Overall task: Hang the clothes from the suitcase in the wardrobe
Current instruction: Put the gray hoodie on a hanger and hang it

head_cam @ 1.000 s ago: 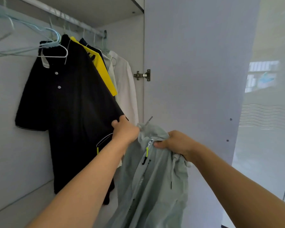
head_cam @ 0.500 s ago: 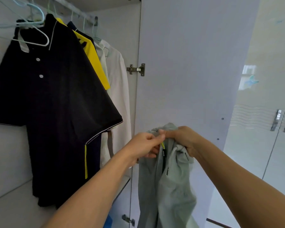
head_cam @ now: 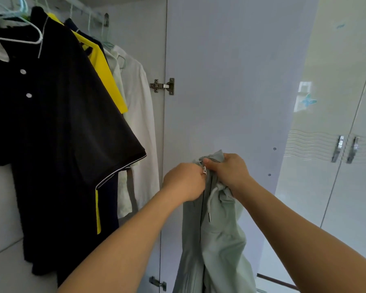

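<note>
While held up before the open wardrobe door, pale green zip jacket gripped at its collar by both hands. Left hand clenched on the fabric beside the zipper pull; right hand curled round the bunched collar, white drawcord dangling beneath. Hung at the wardrobe's left on the rail: black polo shirt, yellow shirt, white shirt.
</note>
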`<state>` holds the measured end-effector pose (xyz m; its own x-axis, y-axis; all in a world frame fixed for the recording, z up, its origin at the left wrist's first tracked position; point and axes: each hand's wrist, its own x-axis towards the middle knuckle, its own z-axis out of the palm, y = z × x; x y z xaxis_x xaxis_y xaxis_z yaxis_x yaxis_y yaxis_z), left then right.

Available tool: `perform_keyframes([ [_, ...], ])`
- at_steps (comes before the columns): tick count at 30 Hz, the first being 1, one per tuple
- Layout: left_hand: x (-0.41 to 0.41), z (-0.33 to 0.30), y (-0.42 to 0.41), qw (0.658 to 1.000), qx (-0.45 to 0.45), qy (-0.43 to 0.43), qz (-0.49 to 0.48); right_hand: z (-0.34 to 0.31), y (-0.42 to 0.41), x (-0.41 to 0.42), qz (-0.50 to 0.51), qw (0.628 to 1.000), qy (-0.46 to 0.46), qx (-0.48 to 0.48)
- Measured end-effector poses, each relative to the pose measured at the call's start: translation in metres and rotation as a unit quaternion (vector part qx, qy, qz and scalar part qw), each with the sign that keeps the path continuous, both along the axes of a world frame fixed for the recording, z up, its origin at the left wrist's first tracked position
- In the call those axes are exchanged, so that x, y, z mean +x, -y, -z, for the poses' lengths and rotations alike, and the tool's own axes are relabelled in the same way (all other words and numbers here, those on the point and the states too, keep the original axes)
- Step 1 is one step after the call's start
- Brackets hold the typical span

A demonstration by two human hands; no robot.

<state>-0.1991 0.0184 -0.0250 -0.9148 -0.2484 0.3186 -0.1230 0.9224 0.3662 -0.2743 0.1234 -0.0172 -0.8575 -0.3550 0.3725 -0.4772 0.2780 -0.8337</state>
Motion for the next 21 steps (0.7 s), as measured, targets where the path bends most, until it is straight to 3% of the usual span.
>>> perform_keyframes([
  [1, 0.0, 0.0, 0.004, 0.994, 0.106, 0.002, 0.036, -0.001, 0.0, -0.001, -0.001, 1.0, -0.001, -0.005],
  [3, 0.004, -0.002, 0.009, 0.945, 0.313, 0.014, 0.087, -0.003, 0.001, -0.002, -0.009, 1.0, 0.005, -0.029],
  [5, 0.006, 0.001, 0.013, 0.914, 0.392, 0.013, 0.101, -0.003, 0.004, 0.001, -0.032, 0.998, 0.023, -0.058],
  [9, 0.007, 0.013, 0.013, 0.941, 0.328, -0.003, 0.083, -0.001, 0.01, -0.001, -0.046, 0.989, 0.082, -0.11],
  [14, 0.01, 0.008, 0.021, 0.923, 0.37, -0.042, 0.097, -0.016, 0.017, -0.002, -0.05, 0.986, 0.099, -0.123],
  [18, 0.018, 0.007, 0.024, 0.963, 0.247, 0.021, 0.101, -0.021, 0.019, -0.005, -0.034, 0.979, 0.107, -0.172],
  [21, 0.024, 0.013, 0.029, 0.978, 0.15, 0.115, 0.093, -0.016, 0.019, -0.004, -0.046, 0.977, 0.117, -0.171],
])
